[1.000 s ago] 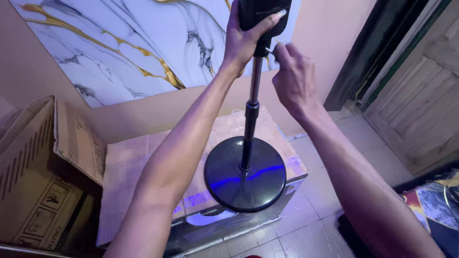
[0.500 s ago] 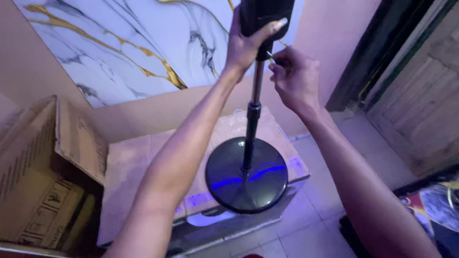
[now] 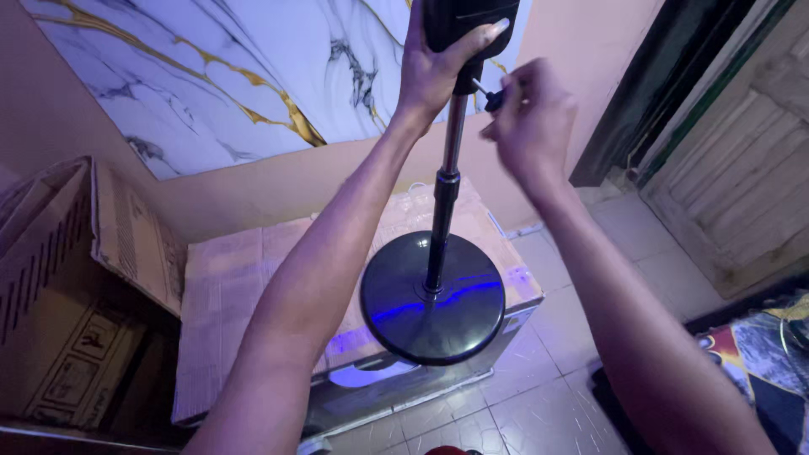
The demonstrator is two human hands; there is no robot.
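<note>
Fingers of my left hand (image 3: 434, 72) are wrapped around the black head piece (image 3: 459, 25) at the top of the stand, thumb across its front, gripping it firmly. Over at my right hand (image 3: 533, 122), my fingertips pinch the small black knob (image 3: 493, 101) that sticks out sideways just under that head piece. The pole (image 3: 447, 181) runs as the stand's long axis from my hands down and away to the round black base (image 3: 434, 307); from where I look it leans slightly, top toward me and to the right, bottom toward the lower left. Its upper part is bare metal, its lower part black, with a collar where they meet. The base sits flat on a closed cardboard carton (image 3: 253, 278) and catches a blue glow on its surface; its near rim hangs just over the carton's front edge. To the left, touching that carton, stands an open brown box (image 3: 76, 278) with its flap up. Behind the carton leans a white marbled panel with gold veins (image 3: 211, 76) against the wall. To the right lies tiled floor (image 3: 548, 371) with open room, bounded by a wooden door (image 3: 742, 177) and a patterned mat (image 3: 758, 354) at the corner.
</note>
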